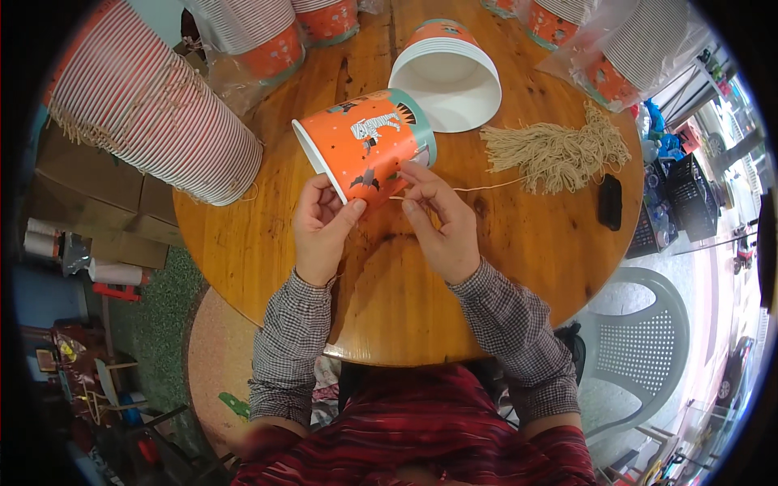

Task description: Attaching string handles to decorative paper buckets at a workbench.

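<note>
An orange paper bucket (365, 138) with a green base band and printed figures lies tilted on its side over the table, its white mouth facing left. My left hand (322, 231) is closed on its rim, thumb outside. At the bucket's lower right side, my right hand (442, 223) is closed in a pinch on a thin beige cord (498, 185). The cord shows between my two hands and runs right toward a loose bundle of cut cords (559, 154). The exact spot where the cord meets the bucket is hidden by my fingers.
Behind lies a nested stack of white-lined buckets (450, 81). A tall leaning bucket stack (162, 105), draped with cords, stands at the left. Bagged stacks (624, 65) line the far edge. A black object (609, 202) rests at the round wooden table's (405, 324) right; a grey chair (640, 348) stands beyond.
</note>
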A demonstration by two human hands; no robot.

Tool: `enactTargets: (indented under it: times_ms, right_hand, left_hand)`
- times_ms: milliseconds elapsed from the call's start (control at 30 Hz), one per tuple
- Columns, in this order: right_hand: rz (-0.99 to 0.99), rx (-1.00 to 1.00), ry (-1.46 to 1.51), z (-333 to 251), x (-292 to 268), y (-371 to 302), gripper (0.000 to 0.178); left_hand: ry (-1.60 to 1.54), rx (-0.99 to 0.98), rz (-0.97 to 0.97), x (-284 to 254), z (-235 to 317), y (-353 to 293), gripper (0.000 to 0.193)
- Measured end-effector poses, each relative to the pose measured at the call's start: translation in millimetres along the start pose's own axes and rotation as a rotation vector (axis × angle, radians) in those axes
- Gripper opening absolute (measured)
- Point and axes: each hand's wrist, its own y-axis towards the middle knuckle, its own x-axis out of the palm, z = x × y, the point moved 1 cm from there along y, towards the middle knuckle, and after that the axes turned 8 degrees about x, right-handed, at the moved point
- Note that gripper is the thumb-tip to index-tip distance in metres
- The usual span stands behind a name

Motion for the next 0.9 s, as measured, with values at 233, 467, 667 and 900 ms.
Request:
enactTargets:
  times_ms: [233,467,667,900]
  right_hand:
    - [0.006,-0.048,-0.122,-1.7,1.7,-1.3,0.009]
    - [-0.068,-0.155,-0.215,-11.7,3.8,-4.9,0.01]
    - [-0.129,-0.359,-0.409,-7.4,10.3,-5.4,0.01]
    - [-0.039,-0.152,-0.324,-3.8,1.8,-0.8,0.009]
  left_hand:
    - [-0.29,-0.084,0.041,3.5,-1.2,-0.4,0.033]
    - [-0.361,-0.113,0.157,-3.7,8.2,5.8,0.02]
    - [-0.064,-0.084,0.172,-8.2,0.1,4.9,0.02]
    - [0.534,-0.038,-0.2,-4.6,-5.0,-4.0,0.021]
